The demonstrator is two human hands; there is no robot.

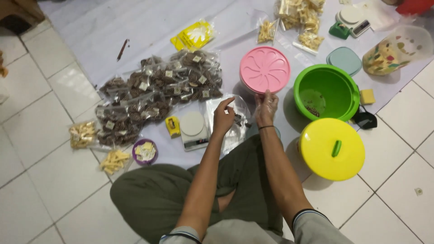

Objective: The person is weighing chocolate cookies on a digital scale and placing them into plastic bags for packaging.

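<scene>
**Pink lid in hand**

The gloved right hand (265, 108) pinches the near edge of the pink lid (265, 69), held beside the green tub (326, 92). The left hand (223, 118) pinches a clear bag (230, 122), just beside the white scale (193, 130).

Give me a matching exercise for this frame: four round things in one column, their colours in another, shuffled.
Things:
1. Lid held up by the right hand
2. Open tub beside that lid
3. Lid with a green handle, nearest the right forearm
4. Small bowl of paper slips, left of the kitchen scale

Colours:
A. Yellow
B. Purple
C. Pink
D. Green

Pairs: 1-C, 2-D, 3-A, 4-B
</scene>
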